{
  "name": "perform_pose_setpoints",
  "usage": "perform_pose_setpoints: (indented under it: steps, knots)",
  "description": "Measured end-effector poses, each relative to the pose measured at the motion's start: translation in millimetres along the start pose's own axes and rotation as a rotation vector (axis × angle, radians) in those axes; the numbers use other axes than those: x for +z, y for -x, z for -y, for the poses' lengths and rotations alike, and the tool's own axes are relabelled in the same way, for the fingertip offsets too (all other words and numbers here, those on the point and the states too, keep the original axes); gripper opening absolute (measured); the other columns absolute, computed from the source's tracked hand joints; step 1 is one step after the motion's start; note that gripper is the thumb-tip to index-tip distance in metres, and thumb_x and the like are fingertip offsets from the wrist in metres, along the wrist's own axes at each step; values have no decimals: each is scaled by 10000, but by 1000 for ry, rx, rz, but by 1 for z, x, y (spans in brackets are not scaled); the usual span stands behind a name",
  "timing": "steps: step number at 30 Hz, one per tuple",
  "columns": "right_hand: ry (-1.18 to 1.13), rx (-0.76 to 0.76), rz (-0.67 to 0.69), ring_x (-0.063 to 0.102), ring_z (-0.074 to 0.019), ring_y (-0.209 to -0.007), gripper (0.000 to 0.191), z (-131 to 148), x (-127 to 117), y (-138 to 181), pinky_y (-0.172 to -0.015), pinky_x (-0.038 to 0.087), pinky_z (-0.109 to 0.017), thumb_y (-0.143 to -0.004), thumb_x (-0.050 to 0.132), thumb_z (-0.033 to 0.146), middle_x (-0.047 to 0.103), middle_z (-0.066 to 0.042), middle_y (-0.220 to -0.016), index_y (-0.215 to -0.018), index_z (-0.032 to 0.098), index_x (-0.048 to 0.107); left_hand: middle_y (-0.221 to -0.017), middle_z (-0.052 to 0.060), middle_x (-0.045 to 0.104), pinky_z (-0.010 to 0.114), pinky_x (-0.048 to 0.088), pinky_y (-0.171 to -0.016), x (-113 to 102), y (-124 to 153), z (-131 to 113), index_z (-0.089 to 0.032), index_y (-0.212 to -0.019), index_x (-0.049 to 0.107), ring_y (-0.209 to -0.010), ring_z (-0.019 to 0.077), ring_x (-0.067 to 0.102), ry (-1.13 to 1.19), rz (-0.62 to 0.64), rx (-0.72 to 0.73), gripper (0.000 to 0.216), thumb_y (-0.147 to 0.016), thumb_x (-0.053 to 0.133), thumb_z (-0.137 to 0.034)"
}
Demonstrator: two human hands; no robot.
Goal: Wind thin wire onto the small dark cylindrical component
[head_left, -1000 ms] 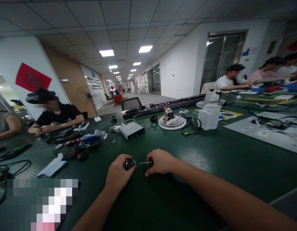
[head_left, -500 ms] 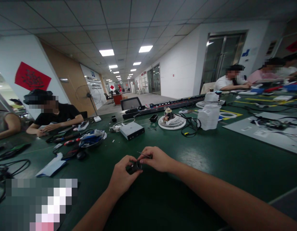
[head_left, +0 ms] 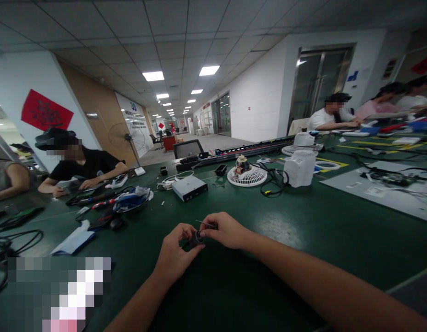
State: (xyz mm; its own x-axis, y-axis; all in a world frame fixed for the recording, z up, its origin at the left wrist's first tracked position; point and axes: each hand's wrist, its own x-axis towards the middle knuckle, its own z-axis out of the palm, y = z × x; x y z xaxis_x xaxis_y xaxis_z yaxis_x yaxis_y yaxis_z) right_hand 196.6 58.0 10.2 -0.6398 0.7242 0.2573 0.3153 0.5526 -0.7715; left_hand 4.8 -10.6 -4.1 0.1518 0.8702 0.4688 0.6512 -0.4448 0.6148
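Observation:
My left hand (head_left: 175,253) pinches a small dark round part (head_left: 195,239) just above the green table (head_left: 303,230). My right hand (head_left: 225,229) is closed beside it, fingertips touching the part's right side. A thin metal pin or tool (head_left: 204,223) sticks out leftward from my right fingers, over the part. Both hands meet at the centre of the view, close to the table's near edge.
A white box (head_left: 190,187), a white fan grille with a motor (head_left: 247,174) and a white fan body (head_left: 300,167) stand further back. Cables, a dish of parts (head_left: 130,203) and a black mouse (head_left: 115,223) lie to the left. Other people sit along the left side and far right.
My hands came together: the right hand moved left until its fingertips touched the dark part, and the pin it holds tilted up over it. The left hand shifted slightly right.

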Motion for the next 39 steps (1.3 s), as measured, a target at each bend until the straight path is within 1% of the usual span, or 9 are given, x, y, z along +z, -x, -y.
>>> perform_pose_setpoints:
  steps: [4, 9, 14, 17, 22, 28, 31, 35, 39]
  knots:
    - [32, -66, -15, 562, -118, -676, 84, 4, 0, 1, -609, 401, -225, -778, 710, 237, 637, 5, -758, -830, 174, 732, -929, 15, 645, 344, 534, -802, 1, 1, 3, -206, -811, 504, -865, 177, 640, -11, 2, 65, 249, -736, 741, -223]
    - [142, -19, -101, 551, -114, -641, 160, 4, -1, 3, -563, 380, -218, -717, 767, 270, 640, 7, -733, -799, 161, 684, -945, 12, 645, 317, 523, -786, 1, 3, 7, -209, -816, 494, -867, 166, 637, 1, 22, 108, 254, -744, 738, -202]
    - [83, -46, 65, 552, -101, -608, 206, -2, 1, 3, -532, 377, -200, -731, 756, 297, 654, 18, -726, -861, 161, 673, -962, 9, 639, 289, 506, -779, 1, 5, 6, -211, -811, 488, -894, 160, 633, -20, 71, 185, 248, -750, 722, -154]
    - [199, -120, 48, 572, -110, -626, 171, -1, 0, 4, -562, 385, -211, -760, 731, 306, 665, 11, -730, -853, 171, 685, -976, 11, 640, 275, 500, -767, 0, 5, 5, -210, -820, 503, -882, 152, 633, -39, 118, 210, 210, -771, 697, -144]
    - [431, -269, -83, 621, -145, -742, 93, 7, 2, 7, -658, 400, -241, -786, 695, 276, 697, -15, -832, -841, 201, 689, -953, 16, 651, 277, 495, -764, -1, 4, 3, -208, -777, 497, -869, 161, 637, -42, 52, 184, 211, -766, 707, -182]
    - [230, -66, -64, 618, -124, -673, 171, 6, 7, 5, -587, 398, -215, -777, 650, 237, 691, 3, -798, -943, 200, 623, -904, 8, 655, 303, 511, -752, 0, -1, 4, -215, -823, 533, -835, 175, 646, -101, -6, 44, 155, -759, 672, -193]
    - [264, -24, -89, 612, -133, -688, 180, 0, -3, 3, -594, 405, -225, -798, 608, 199, 691, -30, -849, -977, 178, 603, -921, 7, 673, 332, 527, -765, -1, -5, 7, -220, -846, 540, -829, 186, 661, -123, -59, -55, 184, -742, 689, -247]
    - [372, -98, -62, 631, -151, -765, 196, -6, -16, 3, -675, 429, -252, -838, 572, 149, 703, -49, -913, -1027, 173, 623, -929, 15, 684, 349, 539, -720, -4, -6, 10, -220, -868, 539, -801, 202, 672, -152, -74, -126, 227, -716, 704, -258]
    - [420, -191, 4, 653, -168, -817, 205, -7, -18, 3, -726, 441, -270, -879, 570, 198, 724, -37, -925, -1064, 202, 660, -938, 11, 677, 351, 538, -712, -5, -5, 10, -220, -869, 533, -790, 196, 670, -152, -63, -126, 222, -726, 701, -246]
